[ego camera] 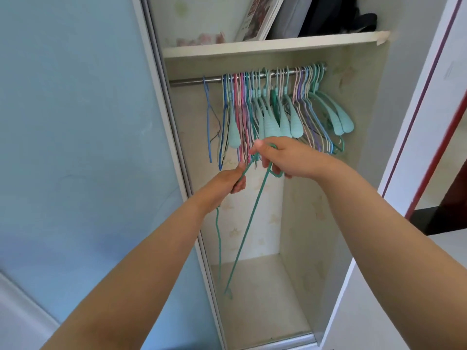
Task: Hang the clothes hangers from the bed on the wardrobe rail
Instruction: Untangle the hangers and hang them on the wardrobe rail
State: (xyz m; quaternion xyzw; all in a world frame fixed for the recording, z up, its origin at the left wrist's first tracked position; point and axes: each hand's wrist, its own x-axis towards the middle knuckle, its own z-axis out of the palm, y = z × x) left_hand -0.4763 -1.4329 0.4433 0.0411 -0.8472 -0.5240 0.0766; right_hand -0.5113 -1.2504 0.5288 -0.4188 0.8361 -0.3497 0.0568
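A thin green wire hanger (246, 223) hangs down in front of the open wardrobe, held by both hands. My left hand (227, 184) grips one of its wires from the left. My right hand (283, 157) is closed around its hook end, just below the hung hangers. The metal wardrobe rail (188, 80) runs under the shelf and carries several hangers (278, 109) in teal, pink, purple and blue. A single blue hanger (208, 117) hangs apart at the rail's left end. The bed is out of sight.
A white shelf (275, 42) above the rail holds a picture frame (257, 17) and dark bags (336, 15). The blue sliding door (75, 147) stands at the left. The wardrobe floor (262, 294) lies below. A doorway with a red frame (427, 122) is at the right.
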